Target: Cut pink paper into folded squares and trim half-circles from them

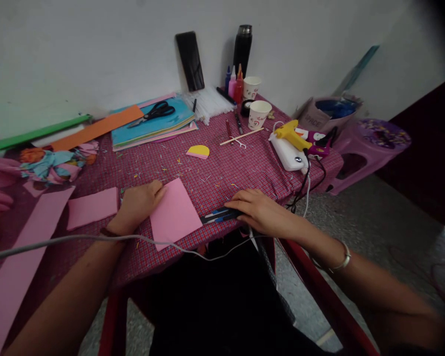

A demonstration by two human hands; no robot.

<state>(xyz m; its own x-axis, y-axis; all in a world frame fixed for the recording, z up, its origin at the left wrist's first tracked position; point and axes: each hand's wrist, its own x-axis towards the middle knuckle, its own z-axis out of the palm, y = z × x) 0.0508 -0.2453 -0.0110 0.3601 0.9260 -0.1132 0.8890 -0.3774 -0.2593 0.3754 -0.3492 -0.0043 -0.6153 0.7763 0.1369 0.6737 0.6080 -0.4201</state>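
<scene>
Pinkish bin [307, 112] reads "SPACE". On the near surface [222, 173], a plain pink sheet [176, 215] lies flat; left hand [139, 202] fingers curl at its edge, grip unclear, right hand [259, 212] fingers hold a blue-and-black tool [219, 215].

Pink sheet [176, 214] — flat, blue-black cutter [219, 215] at its corner

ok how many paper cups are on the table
2. The back cup stands just right of the red bottle, near the black flask; the front cup stands closer to the yellow glue gun.
</scene>
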